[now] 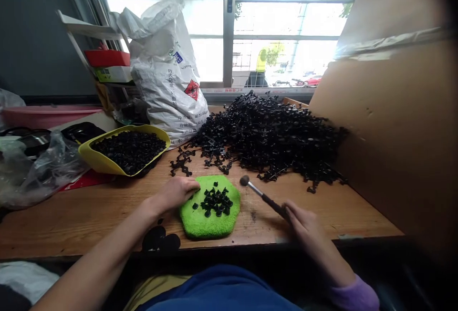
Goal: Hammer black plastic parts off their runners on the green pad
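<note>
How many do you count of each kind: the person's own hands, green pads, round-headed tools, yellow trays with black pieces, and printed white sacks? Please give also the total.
Hands: 2 (left hand, right hand)
Green pad: 1
Round-headed tool: 1
Yellow tray: 1
Printed white sack: 1
Total: 6

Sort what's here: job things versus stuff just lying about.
Job in hand:
green, fuzzy, hexagonal pad, by the left hand
small black plastic pieces on it
black-handled tool with round dark head, in the right hand
probably the heaped black plastic parts and yellow plastic scoop of black pieces

Apparently just lying about:
white printed sack
pink plastic basin
clear plastic bag
</note>
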### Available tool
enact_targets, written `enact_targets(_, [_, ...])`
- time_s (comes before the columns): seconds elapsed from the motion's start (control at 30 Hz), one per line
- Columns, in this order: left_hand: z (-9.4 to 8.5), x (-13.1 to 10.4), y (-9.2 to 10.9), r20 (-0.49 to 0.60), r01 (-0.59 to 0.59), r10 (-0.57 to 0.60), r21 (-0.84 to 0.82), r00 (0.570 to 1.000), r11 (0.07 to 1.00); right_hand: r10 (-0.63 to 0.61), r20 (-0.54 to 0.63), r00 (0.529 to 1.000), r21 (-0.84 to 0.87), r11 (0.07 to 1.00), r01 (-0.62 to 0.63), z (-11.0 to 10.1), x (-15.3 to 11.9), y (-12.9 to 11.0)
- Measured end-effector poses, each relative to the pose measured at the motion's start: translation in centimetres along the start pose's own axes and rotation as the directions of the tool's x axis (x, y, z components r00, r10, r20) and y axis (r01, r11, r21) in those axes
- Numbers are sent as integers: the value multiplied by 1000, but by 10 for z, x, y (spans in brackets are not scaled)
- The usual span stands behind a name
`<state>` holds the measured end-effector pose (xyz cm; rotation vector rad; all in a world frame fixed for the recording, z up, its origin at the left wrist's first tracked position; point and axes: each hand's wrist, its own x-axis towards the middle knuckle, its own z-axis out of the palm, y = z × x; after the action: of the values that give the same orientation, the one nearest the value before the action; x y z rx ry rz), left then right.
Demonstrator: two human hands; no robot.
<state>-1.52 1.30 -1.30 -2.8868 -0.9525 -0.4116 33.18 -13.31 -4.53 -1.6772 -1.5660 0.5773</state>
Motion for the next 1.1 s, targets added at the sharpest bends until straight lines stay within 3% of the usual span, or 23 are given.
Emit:
enact_targets(0.2, [0,-2,-7,-4,45,-47,-192,999,980,73,-15,997,-367,928,-73,-11,-13,7])
enact_targets(0.4, [-2,-5,2,-64,142,-168,-298,984,944,47,-23,999,-508,860,-52,-17,6,15])
enact_targets(0.63, [0,-33,15,-175,272,-371,-420,912,866,-89,68,994,-511,852,111,-8,29,21])
enact_targets(0.9, [8,-83,21,-317,378,-434,-226,843,898,-252,78,965,-426,866,261,1,56,29])
enact_targets(1.0, [11,-96,24,-377,372,-410,-173,831,912,-352,21,936,-382,862,333,-2,44,22])
enact_targets(1.1, [13,-112,24,-406,357,-370,-111,835,928,-468,-11,884,-260,855,449,0,3,14])
